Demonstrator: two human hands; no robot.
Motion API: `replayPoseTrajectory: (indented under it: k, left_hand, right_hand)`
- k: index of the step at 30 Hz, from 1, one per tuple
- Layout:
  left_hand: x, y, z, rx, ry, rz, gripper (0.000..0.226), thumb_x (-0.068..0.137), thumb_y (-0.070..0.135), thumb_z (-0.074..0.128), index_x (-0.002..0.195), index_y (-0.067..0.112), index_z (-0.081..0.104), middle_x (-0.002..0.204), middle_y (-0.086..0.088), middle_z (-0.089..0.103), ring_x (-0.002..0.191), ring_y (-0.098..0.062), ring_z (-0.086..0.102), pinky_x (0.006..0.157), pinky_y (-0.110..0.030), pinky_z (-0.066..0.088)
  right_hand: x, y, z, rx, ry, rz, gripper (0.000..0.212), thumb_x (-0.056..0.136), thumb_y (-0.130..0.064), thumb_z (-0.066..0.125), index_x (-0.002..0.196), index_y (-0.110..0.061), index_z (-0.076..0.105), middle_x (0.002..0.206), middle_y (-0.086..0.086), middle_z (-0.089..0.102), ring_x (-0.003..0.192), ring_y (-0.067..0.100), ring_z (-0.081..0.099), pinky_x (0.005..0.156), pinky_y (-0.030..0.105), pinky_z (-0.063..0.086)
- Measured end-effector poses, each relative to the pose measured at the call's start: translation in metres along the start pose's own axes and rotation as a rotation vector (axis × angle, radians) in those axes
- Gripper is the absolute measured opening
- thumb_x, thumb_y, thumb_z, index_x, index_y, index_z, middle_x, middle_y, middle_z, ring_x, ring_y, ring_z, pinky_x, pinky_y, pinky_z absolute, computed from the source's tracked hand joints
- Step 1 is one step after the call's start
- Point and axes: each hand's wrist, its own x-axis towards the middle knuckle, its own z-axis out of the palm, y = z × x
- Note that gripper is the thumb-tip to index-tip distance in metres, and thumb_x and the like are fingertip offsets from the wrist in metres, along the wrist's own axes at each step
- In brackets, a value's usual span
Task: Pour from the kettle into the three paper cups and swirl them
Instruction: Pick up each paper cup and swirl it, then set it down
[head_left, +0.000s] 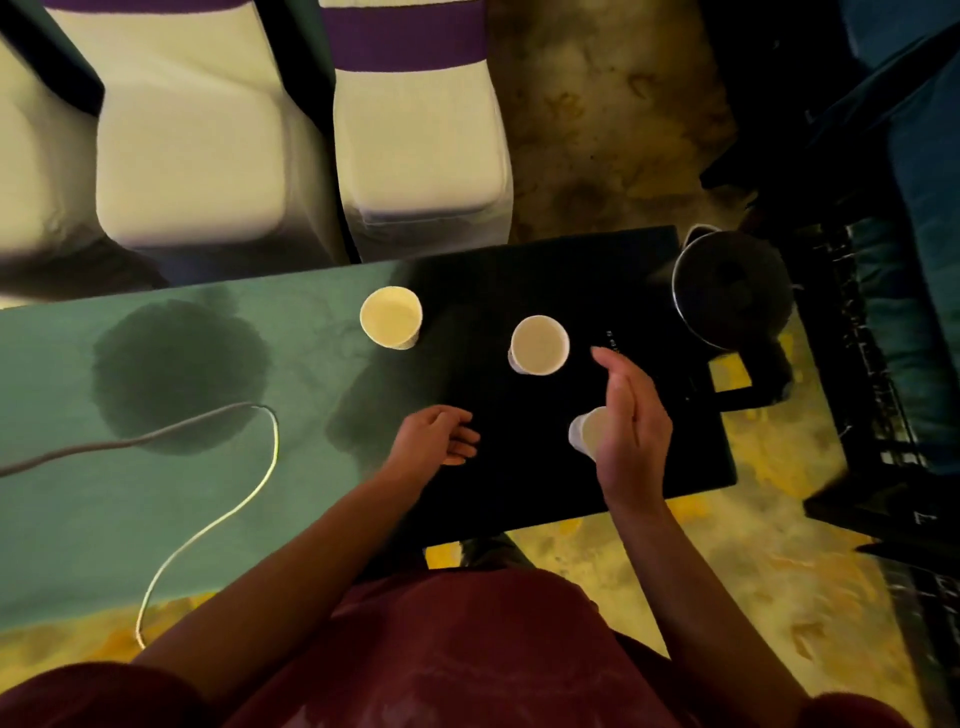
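Observation:
Three white paper cups stand on the table. The left cup (390, 317) is at the edge of the green cloth, the middle cup (538, 345) is on the black surface, and the near cup (586, 433) is partly hidden behind my right hand (631, 423). That hand hovers above the near cup, fingers straight and apart, holding nothing. My left hand (435, 436) rests loosely on the black surface, fingers curled and empty. The dark kettle (732, 288) with a shiny rim stands at the table's far right corner, its handle pointing toward me.
A green cloth (156, 493) covers the table's left part, with dark wet patches. A grey cable (208, 525) loops across it. Two white chairs with purple bands (415, 130) stand beyond the table. A black crate (872, 415) sits on the floor at the right.

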Motion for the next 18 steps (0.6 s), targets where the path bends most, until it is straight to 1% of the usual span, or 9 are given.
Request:
replayPoseTrajectory:
  k: [2, 4, 6, 7, 9, 11, 13, 15, 18]
  left_hand:
    - [-0.002, -0.006, 0.024, 0.046, -0.058, -0.024, 0.025, 0.103, 0.014, 0.04, 0.104, 0.009, 0.065, 0.082, -0.009, 0.071, 0.063, -0.02, 0.066, 0.058, -0.027, 0.054]
    - [-0.006, -0.01, 0.047, 0.09, -0.096, -0.049, 0.027, 0.104, 0.016, 0.038, 0.111, 0.007, 0.063, 0.083, -0.008, 0.07, 0.064, -0.02, 0.065, 0.059, -0.027, 0.054]
    - [-0.01, -0.013, 0.064, 0.117, -0.112, -0.059, 0.029, 0.105, 0.018, 0.037, 0.118, 0.007, 0.061, 0.084, -0.007, 0.069, 0.064, -0.019, 0.065, 0.06, -0.027, 0.053]
    - [-0.012, -0.013, 0.075, 0.136, -0.12, -0.053, 0.03, 0.106, 0.019, 0.037, 0.121, 0.008, 0.06, 0.086, -0.007, 0.068, 0.065, -0.02, 0.065, 0.06, -0.027, 0.053]
    - [-0.011, -0.014, 0.09, 0.16, -0.124, -0.047, 0.031, 0.107, 0.019, 0.035, 0.127, 0.011, 0.057, 0.091, -0.009, 0.068, 0.066, -0.02, 0.065, 0.06, -0.028, 0.054]
    - [-0.013, -0.015, 0.103, 0.18, -0.12, -0.043, 0.033, 0.107, 0.017, 0.034, 0.132, 0.013, 0.055, 0.094, -0.01, 0.068, 0.067, -0.021, 0.067, 0.061, -0.03, 0.055]
    - [-0.017, -0.014, 0.112, 0.195, -0.11, -0.042, 0.036, 0.106, 0.013, 0.033, 0.135, 0.015, 0.053, 0.097, -0.01, 0.068, 0.069, -0.023, 0.067, 0.065, -0.033, 0.056]
    - [-0.019, -0.012, 0.12, 0.226, -0.108, -0.032, 0.038, 0.105, 0.011, 0.033, 0.136, 0.017, 0.053, 0.103, -0.012, 0.067, 0.071, -0.024, 0.067, 0.069, -0.035, 0.056]
    - [-0.021, -0.009, 0.129, 0.261, -0.103, -0.023, 0.038, 0.105, 0.011, 0.033, 0.135, 0.018, 0.055, 0.107, -0.013, 0.067, 0.076, -0.026, 0.068, 0.079, -0.04, 0.058]
  right_hand:
    - [-0.007, 0.023, -0.018, -0.031, 0.016, 0.078, 0.041, 0.105, -0.028, 0.036, 0.137, -0.015, 0.059, 0.137, 0.0, 0.061, 0.126, 0.007, 0.055, 0.103, 0.025, 0.045]
    - [-0.014, 0.05, -0.031, -0.079, 0.007, 0.147, 0.048, 0.103, -0.039, 0.035, 0.141, -0.018, 0.055, 0.142, 0.002, 0.057, 0.128, 0.013, 0.054, 0.105, 0.034, 0.046]
    - [-0.022, 0.075, -0.033, -0.11, -0.026, 0.184, 0.054, 0.101, -0.045, 0.035, 0.143, -0.017, 0.053, 0.146, 0.004, 0.055, 0.132, 0.019, 0.052, 0.108, 0.045, 0.045]
    - [-0.024, 0.086, -0.036, -0.104, -0.039, 0.198, 0.056, 0.1, -0.046, 0.035, 0.144, -0.016, 0.052, 0.146, 0.005, 0.055, 0.134, 0.02, 0.051, 0.109, 0.048, 0.044]
    - [-0.025, 0.1, -0.037, -0.101, -0.074, 0.221, 0.061, 0.099, -0.05, 0.035, 0.144, -0.013, 0.052, 0.145, 0.007, 0.057, 0.133, 0.023, 0.052, 0.109, 0.05, 0.044]
    - [-0.024, 0.109, -0.039, -0.114, -0.12, 0.254, 0.064, 0.098, -0.051, 0.034, 0.142, -0.01, 0.054, 0.142, 0.01, 0.059, 0.131, 0.027, 0.054, 0.108, 0.046, 0.045]
    - [-0.022, 0.112, -0.039, -0.129, -0.158, 0.25, 0.058, 0.1, -0.046, 0.037, 0.141, -0.01, 0.055, 0.141, 0.011, 0.06, 0.13, 0.029, 0.055, 0.106, 0.039, 0.044]
    - [-0.02, 0.113, -0.04, -0.135, -0.193, 0.221, 0.053, 0.101, -0.042, 0.037, 0.142, -0.012, 0.055, 0.141, 0.008, 0.06, 0.129, 0.026, 0.055, 0.104, 0.036, 0.044]
    - [-0.014, 0.113, -0.041, -0.145, -0.219, 0.206, 0.05, 0.102, -0.042, 0.036, 0.141, -0.017, 0.057, 0.139, 0.005, 0.062, 0.126, 0.022, 0.057, 0.099, 0.031, 0.044]
